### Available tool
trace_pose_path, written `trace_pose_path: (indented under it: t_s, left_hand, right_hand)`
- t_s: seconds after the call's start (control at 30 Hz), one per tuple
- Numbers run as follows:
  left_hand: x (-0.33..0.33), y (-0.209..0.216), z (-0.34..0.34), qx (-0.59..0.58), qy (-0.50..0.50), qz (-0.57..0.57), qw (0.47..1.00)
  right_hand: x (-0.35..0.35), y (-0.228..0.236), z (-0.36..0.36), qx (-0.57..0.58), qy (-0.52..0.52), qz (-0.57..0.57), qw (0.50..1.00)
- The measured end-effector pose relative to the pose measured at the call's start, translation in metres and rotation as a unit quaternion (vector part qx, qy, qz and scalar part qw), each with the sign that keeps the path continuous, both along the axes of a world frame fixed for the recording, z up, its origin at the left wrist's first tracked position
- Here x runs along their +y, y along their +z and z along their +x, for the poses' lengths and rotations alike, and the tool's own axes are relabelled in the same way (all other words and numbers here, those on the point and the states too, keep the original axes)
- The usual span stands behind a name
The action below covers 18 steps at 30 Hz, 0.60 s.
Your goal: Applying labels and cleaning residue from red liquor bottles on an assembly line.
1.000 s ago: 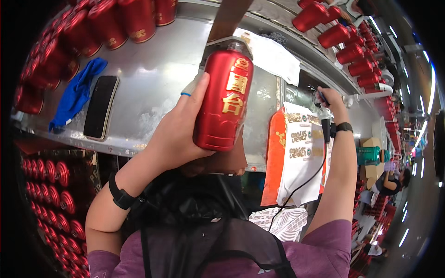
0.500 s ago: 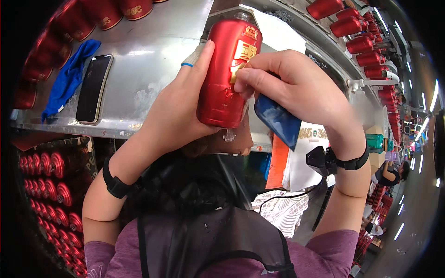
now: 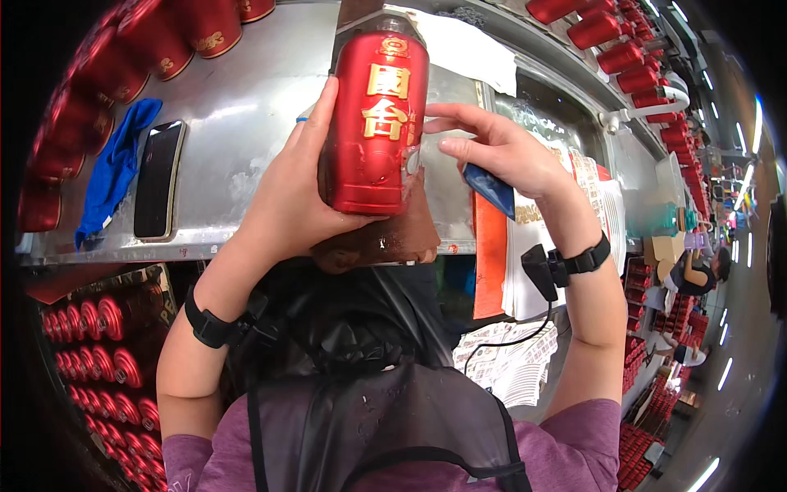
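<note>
My left hand is wrapped round a glossy red bottle from its left side and base. Raised gold characters run down the bottle's front, below a clear glass neck. Just right of the bottle is my right hand, thumb and forefinger apart, fingertips close to its side. Tucked in the lower fingers of that hand is a flat blue scraper-like piece; the grip on it is partly hidden. A brown cloth lies under the bottle at the bench edge.
On the metal bench lie a phone and a blue cloth, with several red bottles behind. Printed sheets and an orange sheet sit at right. More red bottles are stacked lower left. Other people work far right.
My right fingers have come off the gold lettering and moved right, keeping the blue piece. The bottle has turned and straightened in my left hand, its lettering now facing me.
</note>
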<state>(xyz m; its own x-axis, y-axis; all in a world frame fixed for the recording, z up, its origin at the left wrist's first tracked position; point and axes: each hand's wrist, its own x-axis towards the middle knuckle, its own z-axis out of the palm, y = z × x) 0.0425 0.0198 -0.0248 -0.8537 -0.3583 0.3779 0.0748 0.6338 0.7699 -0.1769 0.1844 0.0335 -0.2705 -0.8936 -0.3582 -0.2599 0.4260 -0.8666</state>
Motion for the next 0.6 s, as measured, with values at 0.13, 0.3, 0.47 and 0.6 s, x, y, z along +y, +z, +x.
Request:
trace_pose_path:
  t_s: [0.13,0.3,0.47,0.6]
  left_hand:
    - [0.0,-0.002,-0.001,-0.012,-0.006,0.042,0.999]
    - [-0.001,-0.001,-0.001,-0.029,-0.025,0.078,0.996]
    - [0.0,0.0,-0.001,-0.024,-0.031,0.097,0.994]
    - [0.002,0.0,0.001,-0.013,-0.014,0.081,0.997]
  right_hand:
    - [-0.002,-0.003,0.005,-0.094,-0.002,-0.013,0.995]
    - [-0.004,-0.02,-0.004,-0.192,-0.027,-0.014,0.981]
    - [-0.012,-0.029,0.004,-0.227,-0.07,-0.039,0.971]
    - [-0.011,-0.022,0.004,-0.249,-0.084,-0.037,0.964]
